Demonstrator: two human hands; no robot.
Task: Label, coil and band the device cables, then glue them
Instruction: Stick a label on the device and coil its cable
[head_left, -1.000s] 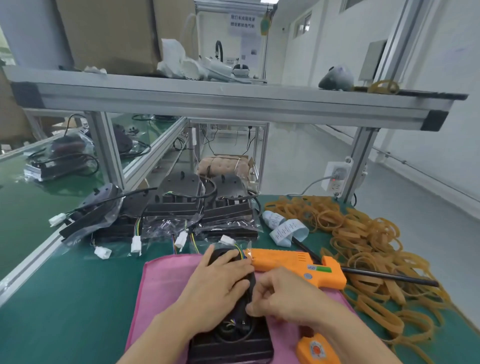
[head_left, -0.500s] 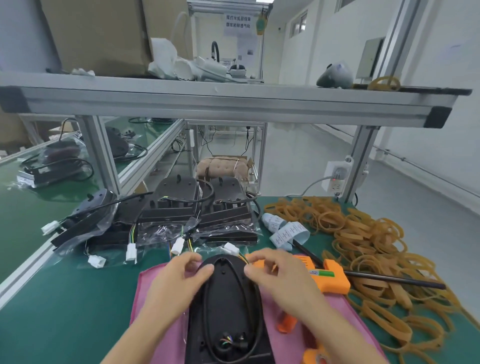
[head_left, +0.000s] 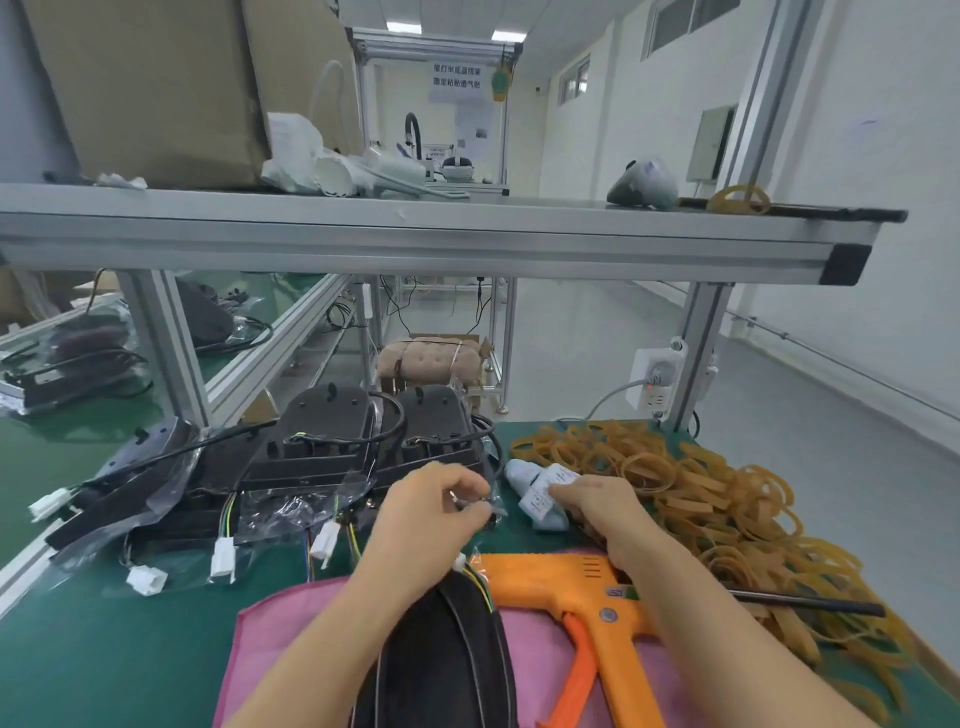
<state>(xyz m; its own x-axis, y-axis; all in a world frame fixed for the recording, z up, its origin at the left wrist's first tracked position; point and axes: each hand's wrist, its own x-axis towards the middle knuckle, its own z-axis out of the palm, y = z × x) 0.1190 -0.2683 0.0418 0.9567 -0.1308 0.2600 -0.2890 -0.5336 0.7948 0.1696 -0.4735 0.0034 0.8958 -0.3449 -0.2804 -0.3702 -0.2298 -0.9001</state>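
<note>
Both hands have left the black device (head_left: 441, 649) on the pink cloth (head_left: 270, 649) and reached forward across the tabletop (head_left: 104, 649). Half a second ago they held the device's near end, one at each side. Now the left hand (head_left: 431, 512) is curled at the clear bags (head_left: 291, 506) before the stacked devices (head_left: 363, 441), fingers pinched on something too small to tell. The right hand (head_left: 597, 506) lies on the label roll (head_left: 540, 493) beside the rubber bands (head_left: 727, 509). The glue gun (head_left: 582, 587) shows uncovered.
</note>
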